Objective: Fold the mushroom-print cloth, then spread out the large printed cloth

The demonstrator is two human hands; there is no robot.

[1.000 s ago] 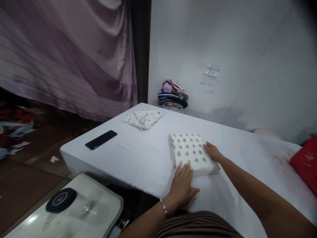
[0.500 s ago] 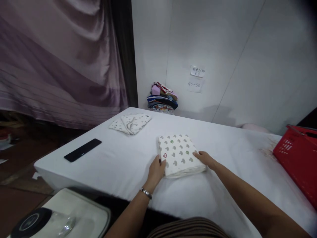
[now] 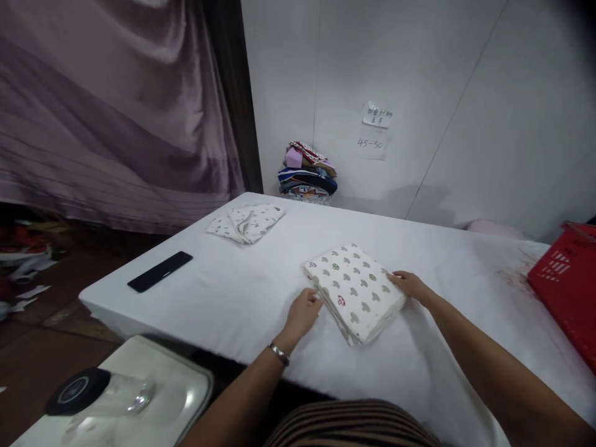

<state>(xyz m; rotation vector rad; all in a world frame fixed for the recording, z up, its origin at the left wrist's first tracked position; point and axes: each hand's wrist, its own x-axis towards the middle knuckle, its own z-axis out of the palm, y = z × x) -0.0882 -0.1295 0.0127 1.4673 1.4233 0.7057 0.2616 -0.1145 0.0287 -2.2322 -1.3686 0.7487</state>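
Note:
A folded white cloth [image 3: 356, 282] printed with grey, green and red mushrooms lies at an angle on the white-covered table [image 3: 251, 285]. My right hand [image 3: 410, 287] grips its right edge, thumb on top and the other fingers hidden beneath. At the left edge, my left hand [image 3: 303, 313] has its fingers curled in, the tips against the cloth's layered side. A silver bracelet [image 3: 279, 354] circles my left wrist. Farther back on the left lies another folded white cloth [image 3: 249, 222] with a small print.
A black phone-like slab [image 3: 159, 271] lies near the table's left edge. Stacked folded fabrics [image 3: 307, 177] stand by the wall. At the right is a red basket [image 3: 565, 285]. A clear jar with a black lid [image 3: 79, 391] rests on a white surface at lower left.
The mushroom-print cloth has turned counterclockwise and shifted right, its near left corner swinging rightward. My right hand moved right with it. The camera view has shifted slightly.

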